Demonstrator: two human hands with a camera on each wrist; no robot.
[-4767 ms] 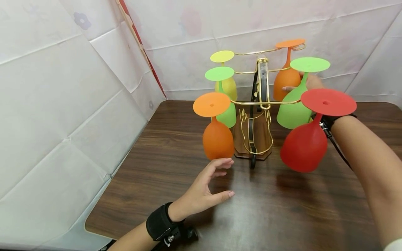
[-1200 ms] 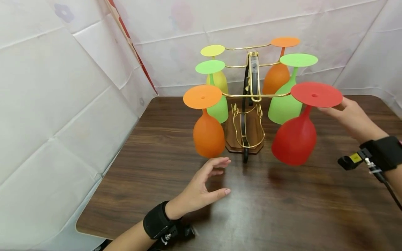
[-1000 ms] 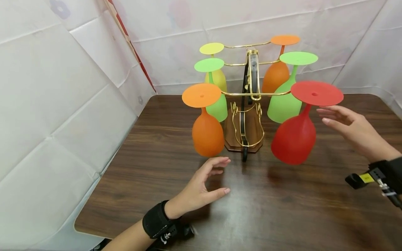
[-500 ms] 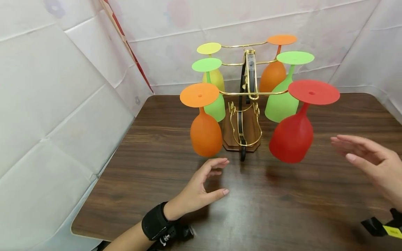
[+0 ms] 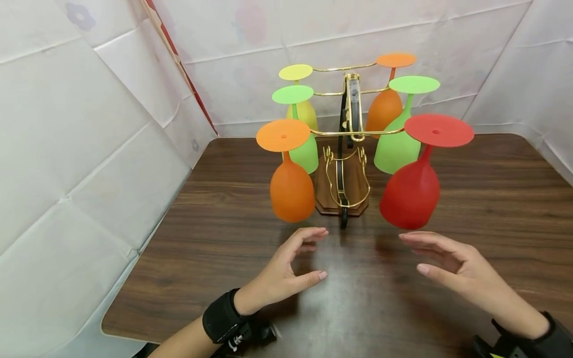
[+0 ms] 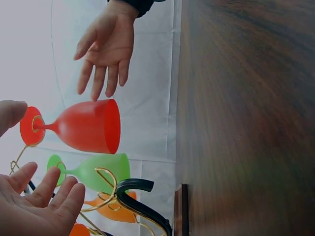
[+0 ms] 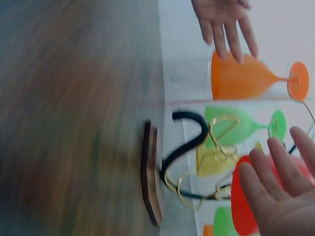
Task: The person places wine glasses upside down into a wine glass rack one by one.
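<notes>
My left hand hovers over the table in front of the near orange goblet, fingers loosely bent, holding nothing. Across from it my right hand is also bare, its fingertips just below the red goblet. A gold wire rack on a wooden base carries the goblets upside down by their feet. Behind the near pair hang a green goblet on the left and another green goblet on the right. Farthest back are a yellow goblet and a second orange goblet.
The dark wooden table runs up to a pale sheet wall at the back and left. A lower gold wire loop and a black curved end jut toward me from the rack.
My right hand was behind the right-hand goblets at the far orange one, then withdrew and swung down and left to the front. The left hand has kept its pose.
</notes>
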